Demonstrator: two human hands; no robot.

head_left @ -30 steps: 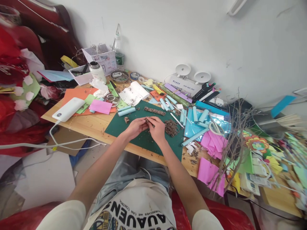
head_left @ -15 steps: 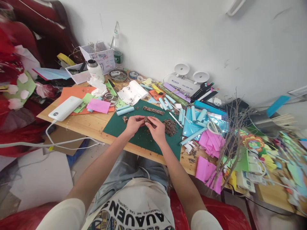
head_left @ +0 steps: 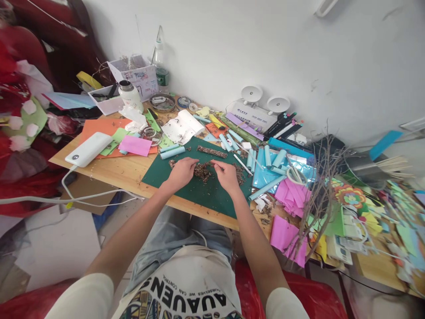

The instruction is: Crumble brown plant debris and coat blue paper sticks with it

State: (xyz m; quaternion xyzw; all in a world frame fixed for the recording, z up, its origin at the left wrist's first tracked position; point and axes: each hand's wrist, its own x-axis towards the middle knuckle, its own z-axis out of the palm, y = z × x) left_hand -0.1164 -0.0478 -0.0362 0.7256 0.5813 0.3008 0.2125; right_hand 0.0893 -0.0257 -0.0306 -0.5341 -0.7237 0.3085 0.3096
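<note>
On a dark green cutting mat [head_left: 212, 201] lies a loose heap of brown plant-like shreds [head_left: 202, 173], between my two hands. My left hand [head_left: 181, 173] is at the heap's left side, palm down, fingers drawn together over its edge; what they pinch is hidden. My right hand [head_left: 228, 175] is closed in a pinch at the heap's right side, with a wisp of brown shreds at its thumb and fingertip. Beyond the hands lies a roll covered in brown shreds [head_left: 212, 152]. A second pile of shreds [head_left: 241, 173] is partly behind my right hand.
Light blue paper tubes [head_left: 172, 152] lie at the mat's upper left, with several more at the right. A white power bank [head_left: 88, 149] sits left. Dry twigs [head_left: 320, 199] and pink paper [head_left: 288, 241] crowd the right. A white bottle [head_left: 130, 95] stands at the back.
My hands were close together, fingers on a small brown clump. They have moved apart to either side, and the shred heap between them now shows.
</note>
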